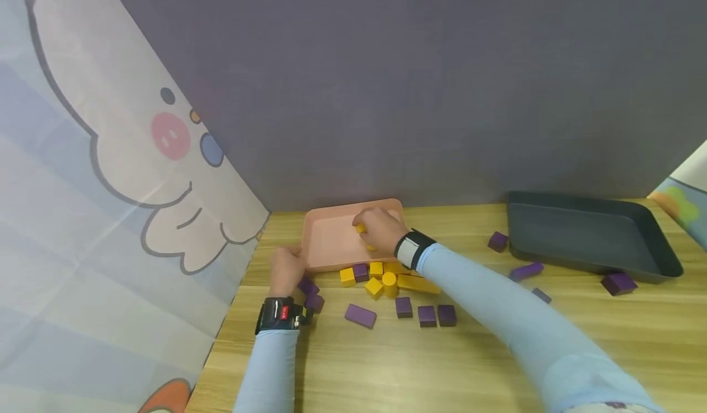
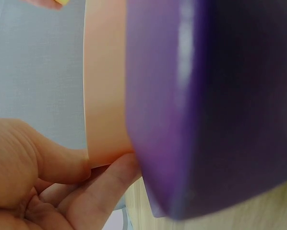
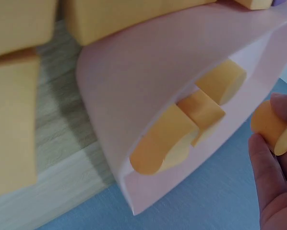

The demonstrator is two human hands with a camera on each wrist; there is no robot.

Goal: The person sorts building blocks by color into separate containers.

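A pink tray (image 1: 331,241) stands near the back wall. At its left end my left hand (image 1: 286,270) pinches the tray's side; in the left wrist view the thumb (image 2: 62,163) and a finger lie at the pink wall (image 2: 105,86). Over the tray's right part, my right hand (image 1: 379,227) holds a yellow block with rounded faces (image 3: 270,125) between thumb and fingers. Inside the tray lie several yellow blocks, among them a rounded one (image 3: 167,139) and a squarer one (image 3: 201,112). A large purple block (image 2: 167,110) fills much of the left wrist view.
In front of the tray are several yellow blocks, including a cylinder (image 1: 390,284) and a long bar (image 1: 418,284). Purple blocks lie nearby, among them a flat one (image 1: 361,316). A black tray (image 1: 574,241) stands at the right, with purple pieces (image 1: 498,242) around it.
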